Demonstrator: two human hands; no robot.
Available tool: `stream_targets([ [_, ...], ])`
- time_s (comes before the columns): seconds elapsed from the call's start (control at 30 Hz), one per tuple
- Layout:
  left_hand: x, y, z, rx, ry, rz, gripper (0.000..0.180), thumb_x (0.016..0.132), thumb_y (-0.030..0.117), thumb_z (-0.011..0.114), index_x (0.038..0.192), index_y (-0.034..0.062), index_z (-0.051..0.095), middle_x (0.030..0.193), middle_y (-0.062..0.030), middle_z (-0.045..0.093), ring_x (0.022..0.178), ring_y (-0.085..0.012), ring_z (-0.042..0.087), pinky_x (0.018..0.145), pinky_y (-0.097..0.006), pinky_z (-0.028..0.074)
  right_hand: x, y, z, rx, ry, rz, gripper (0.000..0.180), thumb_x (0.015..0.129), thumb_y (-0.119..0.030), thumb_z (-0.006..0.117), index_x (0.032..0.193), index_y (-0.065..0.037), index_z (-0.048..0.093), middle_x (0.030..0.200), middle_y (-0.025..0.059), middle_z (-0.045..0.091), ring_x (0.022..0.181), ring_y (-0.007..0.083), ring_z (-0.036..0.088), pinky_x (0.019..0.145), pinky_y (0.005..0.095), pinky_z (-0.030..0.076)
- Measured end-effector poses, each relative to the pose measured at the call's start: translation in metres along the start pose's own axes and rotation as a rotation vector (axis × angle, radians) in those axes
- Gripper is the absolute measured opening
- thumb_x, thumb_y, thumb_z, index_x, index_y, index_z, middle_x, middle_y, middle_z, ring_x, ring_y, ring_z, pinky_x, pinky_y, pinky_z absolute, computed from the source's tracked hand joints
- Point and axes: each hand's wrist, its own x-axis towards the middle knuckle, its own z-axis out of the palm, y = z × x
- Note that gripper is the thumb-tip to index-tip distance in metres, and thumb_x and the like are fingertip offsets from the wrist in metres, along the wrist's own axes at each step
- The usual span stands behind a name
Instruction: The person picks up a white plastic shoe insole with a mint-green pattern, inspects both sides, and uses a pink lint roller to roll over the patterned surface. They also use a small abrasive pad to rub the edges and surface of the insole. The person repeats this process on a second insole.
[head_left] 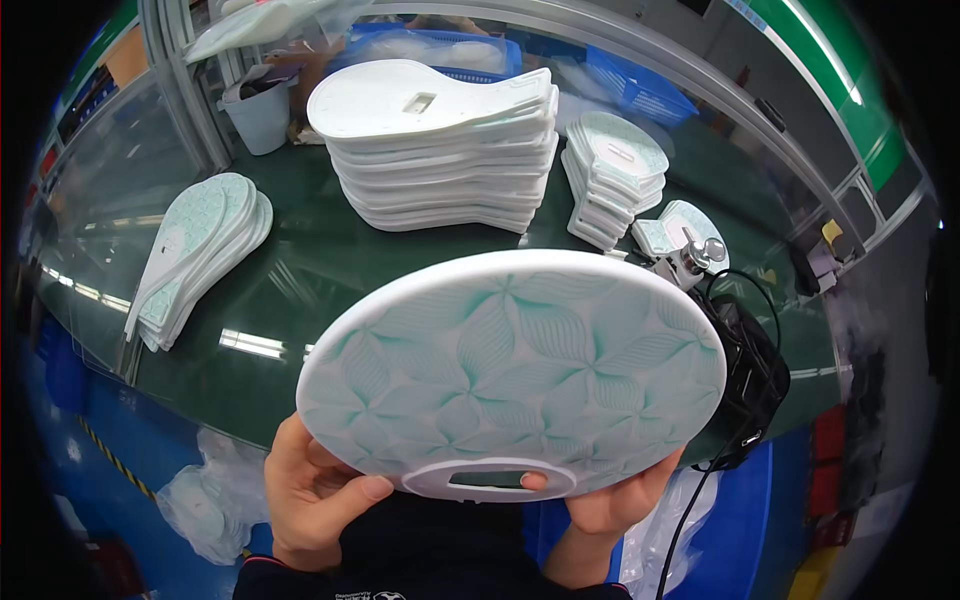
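Between my two hands I hold up a rounded white plastic panel (520, 350) with a teal leaf pattern, tilted above the table's near edge. My left hand (315, 505) is closed on its lower left edge, thumb in front and the other fingers partly hidden behind. At the lower right edge my right hand (625, 495) grips it mostly from behind. A fingertip shows through the oblong slot in the raised oval at the panel's near end. Most of the right fingers are hidden by the panel.
A tall stack of white paddle-shaped panels (430, 170) stands on the dark green table (290, 290). Smaller patterned panels lie in a left pile (205, 250) and a right stack (612, 180). A metal knob device (692, 262) and black bag (750, 375) with a cable stand at the right.
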Motion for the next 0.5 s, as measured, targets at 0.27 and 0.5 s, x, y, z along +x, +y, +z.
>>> stream_targets([
  [0.27, 0.001, 0.002, 0.000, -0.012, -0.085, -0.006, 0.063, 0.069, -0.011, 0.060, 0.124, -0.0054, 0.029, 0.104, -0.0245, 0.055, 0.095, -0.0281, 0.057, 0.082, -0.037, 0.046, 0.005, 0.001, 0.006, -0.254, -0.026, -0.044, 0.057, 0.090, -0.047, 0.029, 0.134, -0.011, 0.023, 0.135, 0.0115, 0.029, 0.118, 0.0331, 0.036, 0.086, 0.0538, 0.041],
  [0.5, 0.002, 0.001, -0.004, -0.011, -0.165, 0.018, 0.062, 0.072, -0.011, 0.058, 0.125, -0.0063, 0.028, 0.107, -0.0242, 0.054, 0.098, -0.0278, 0.056, 0.083, -0.037, 0.046, 0.008, -0.008, -0.009, -0.431, -0.285, 0.044, 0.056, 0.091, -0.043, 0.029, 0.135, -0.010, 0.022, 0.138, 0.0095, 0.026, 0.124, 0.0305, 0.030, 0.099, 0.0509, 0.027],
])
